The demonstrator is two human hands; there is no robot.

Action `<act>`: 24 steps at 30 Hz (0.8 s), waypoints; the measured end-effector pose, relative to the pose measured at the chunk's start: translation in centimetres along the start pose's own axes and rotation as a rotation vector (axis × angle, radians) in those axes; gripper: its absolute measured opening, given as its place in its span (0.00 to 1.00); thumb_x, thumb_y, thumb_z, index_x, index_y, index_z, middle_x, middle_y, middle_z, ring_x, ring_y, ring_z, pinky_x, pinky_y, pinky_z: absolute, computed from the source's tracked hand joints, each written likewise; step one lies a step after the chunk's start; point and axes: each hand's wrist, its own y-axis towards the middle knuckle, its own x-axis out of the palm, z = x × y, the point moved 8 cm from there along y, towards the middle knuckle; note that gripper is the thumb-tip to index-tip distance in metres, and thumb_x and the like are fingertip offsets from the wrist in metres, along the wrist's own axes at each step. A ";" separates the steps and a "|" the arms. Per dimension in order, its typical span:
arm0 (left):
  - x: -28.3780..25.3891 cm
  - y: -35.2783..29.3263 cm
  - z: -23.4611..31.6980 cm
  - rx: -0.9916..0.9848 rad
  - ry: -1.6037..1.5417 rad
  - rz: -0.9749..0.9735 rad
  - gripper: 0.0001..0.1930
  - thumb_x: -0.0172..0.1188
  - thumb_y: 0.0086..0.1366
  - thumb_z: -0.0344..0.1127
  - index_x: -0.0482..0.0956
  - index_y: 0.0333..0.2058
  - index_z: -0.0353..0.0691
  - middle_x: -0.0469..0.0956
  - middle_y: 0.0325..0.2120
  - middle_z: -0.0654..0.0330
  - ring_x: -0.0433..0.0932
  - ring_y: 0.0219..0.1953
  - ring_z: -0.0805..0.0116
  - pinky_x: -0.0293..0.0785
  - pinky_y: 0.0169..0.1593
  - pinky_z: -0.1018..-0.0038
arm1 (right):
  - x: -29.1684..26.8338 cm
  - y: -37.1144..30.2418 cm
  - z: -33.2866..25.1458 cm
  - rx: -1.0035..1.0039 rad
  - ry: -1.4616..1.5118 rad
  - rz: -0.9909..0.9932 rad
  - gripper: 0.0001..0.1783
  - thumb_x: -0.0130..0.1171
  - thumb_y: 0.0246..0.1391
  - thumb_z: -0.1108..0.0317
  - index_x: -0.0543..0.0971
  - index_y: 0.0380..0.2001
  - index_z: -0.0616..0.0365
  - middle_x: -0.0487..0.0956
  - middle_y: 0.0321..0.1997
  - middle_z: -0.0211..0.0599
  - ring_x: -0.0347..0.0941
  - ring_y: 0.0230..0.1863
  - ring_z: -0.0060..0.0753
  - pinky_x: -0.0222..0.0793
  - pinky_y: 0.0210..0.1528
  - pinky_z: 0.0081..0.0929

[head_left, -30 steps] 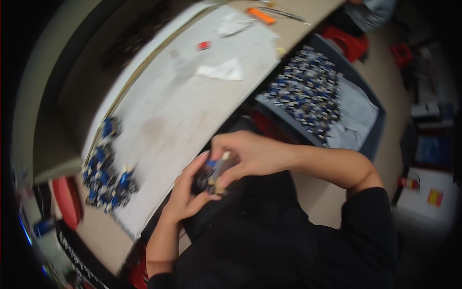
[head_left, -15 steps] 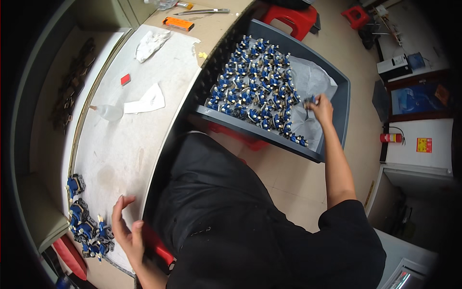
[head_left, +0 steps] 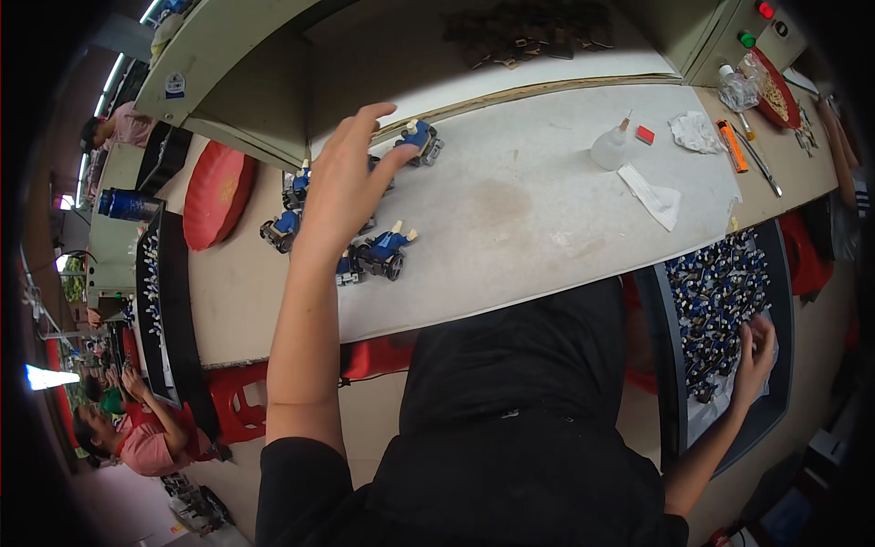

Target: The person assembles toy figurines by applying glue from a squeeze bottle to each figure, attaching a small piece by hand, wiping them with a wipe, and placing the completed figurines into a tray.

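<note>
On the white-covered bench, small blue toy figures with grey wheeled parts stand in a loose cluster. My left hand (head_left: pixel 351 178) is over them, fingers stretched apart, nearest to a figure (head_left: pixel 419 139) at the cluster's far edge. It hides several figures behind it; another figure (head_left: pixel 387 246) lies tilted by the wrist with its wheel showing. At my right, a grey tray (head_left: pixel 670 374) holds many similar figures (head_left: pixel 715 292) in rows on white paper. Over the tray's near right part is my right hand (head_left: pixel 753 360), fingers apart with nothing visible in them.
On the bench are a squeeze bottle (head_left: pixel 608 149), a red block (head_left: pixel 645 135), folded white cloth (head_left: pixel 652 196), an orange knife (head_left: pixel 732 146) and tweezers (head_left: pixel 761 164). Red dishes (head_left: pixel 219 196) stand at both ends. A shelf edge (head_left: pixel 547 82) runs behind. Co-workers sit at far left.
My view has swung left toward the bench. My left hand has reached forward over the bench figures. My right hand has let go of the figure it held at the tray.
</note>
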 end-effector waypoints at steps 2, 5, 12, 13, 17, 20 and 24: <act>1.1 0.6 -0.3 0.039 0.079 0.022 0.15 0.57 0.55 0.35 0.71 0.42 0.41 0.75 0.34 0.51 0.75 0.37 0.59 0.69 0.40 0.71 | 5.9 1.5 -10.8 -0.192 0.307 -0.113 0.13 0.53 0.51 0.74 0.70 0.41 0.63 0.73 0.39 0.35 0.69 0.39 0.24 0.63 0.42 0.19; 3.6 0.8 -0.9 -0.064 0.181 -0.173 0.12 0.58 0.54 0.34 0.70 0.37 0.40 0.76 0.31 0.51 0.75 0.33 0.54 0.69 0.36 0.69 | 14.7 2.4 -21.4 -0.406 0.445 -0.267 0.19 0.56 0.46 0.75 0.69 0.44 0.62 0.72 0.46 0.38 0.67 0.48 0.29 0.63 0.48 0.25; 5.9 -5.0 6.1 0.278 -0.072 -0.182 0.14 0.60 0.50 0.28 0.71 0.37 0.39 0.75 0.32 0.54 0.74 0.37 0.55 0.69 0.38 0.67 | 20.7 4.7 -25.4 -0.558 0.293 -0.125 0.14 0.57 0.45 0.76 0.67 0.36 0.61 0.76 0.41 0.41 0.73 0.43 0.36 0.66 0.43 0.23; 5.5 -5.7 5.7 0.253 -0.175 -0.096 0.20 0.61 0.48 0.28 0.69 0.42 0.39 0.73 0.36 0.53 0.73 0.39 0.55 0.70 0.40 0.68 | 20.8 4.0 -25.7 -0.560 0.296 -0.146 0.14 0.57 0.45 0.76 0.67 0.36 0.61 0.76 0.41 0.41 0.73 0.43 0.36 0.66 0.43 0.23; 6.3 -7.1 3.5 0.108 -0.343 0.036 0.36 0.66 0.43 0.28 0.61 0.53 0.47 0.67 0.44 0.50 0.68 0.47 0.52 0.67 0.47 0.65 | 19.1 0.0 -25.1 -0.501 0.601 -0.254 0.14 0.54 0.48 0.78 0.67 0.40 0.64 0.74 0.43 0.42 0.71 0.42 0.27 0.65 0.44 0.22; 7.7 -7.0 2.4 0.088 -0.440 -0.027 0.39 0.67 0.41 0.27 0.58 0.54 0.43 0.67 0.46 0.51 0.67 0.49 0.53 0.66 0.49 0.67 | 17.7 -2.8 -23.4 -0.383 0.717 -0.218 0.20 0.49 0.49 0.80 0.65 0.47 0.65 0.70 0.49 0.45 0.71 0.39 0.28 0.67 0.43 0.24; 6.4 -7.0 2.0 0.105 -0.466 -0.015 0.38 0.66 0.40 0.25 0.60 0.53 0.37 0.66 0.48 0.50 0.67 0.49 0.53 0.65 0.51 0.67 | 17.9 -5.4 -22.1 -0.287 0.702 -0.315 0.24 0.46 0.50 0.81 0.61 0.53 0.67 0.63 0.50 0.43 0.68 0.39 0.27 0.70 0.38 0.22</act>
